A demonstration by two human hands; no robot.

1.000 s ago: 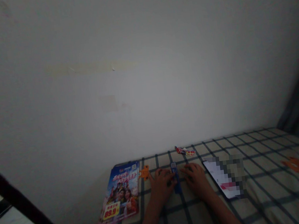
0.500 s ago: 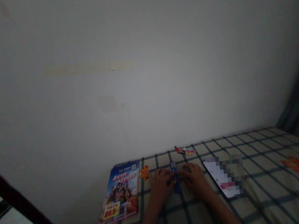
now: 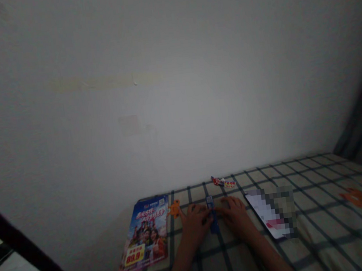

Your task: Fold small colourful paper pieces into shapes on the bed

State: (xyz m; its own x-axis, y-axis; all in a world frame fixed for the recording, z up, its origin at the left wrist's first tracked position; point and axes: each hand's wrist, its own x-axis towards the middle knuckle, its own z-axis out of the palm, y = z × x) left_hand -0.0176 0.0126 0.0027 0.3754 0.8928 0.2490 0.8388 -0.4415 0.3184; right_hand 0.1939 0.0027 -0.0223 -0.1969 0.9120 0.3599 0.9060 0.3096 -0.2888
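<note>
A narrow blue strip of folded paper (image 3: pixel 214 226) with a QR code at its far end lies on the checked cloth, upright in view between my two hands. My left hand (image 3: pixel 195 221) is on its left side, with fingertips bent onto the paper and the thumb partly hidden. From the other side my right hand (image 3: pixel 234 213) reaches in, its fingertips on the strip's right edge. Both hold the paper down at about its middle; the fingers cover part of it.
A printed leaflet (image 3: pixel 147 234) lies left of my hands, with an orange paper cutout (image 3: pixel 174 209) beside it. Behind is a crumpled printed scrap (image 3: pixel 223 182). A phone (image 3: pixel 266 215), partly blurred, rests at right. Another orange piece (image 3: pixel 355 197) lies farther right. A wall (image 3: pixel 175 88) stands behind.
Almost nothing differs. My hands keep their place on the blue paper, with at most a tiny shift of the fingers and of the view.
</note>
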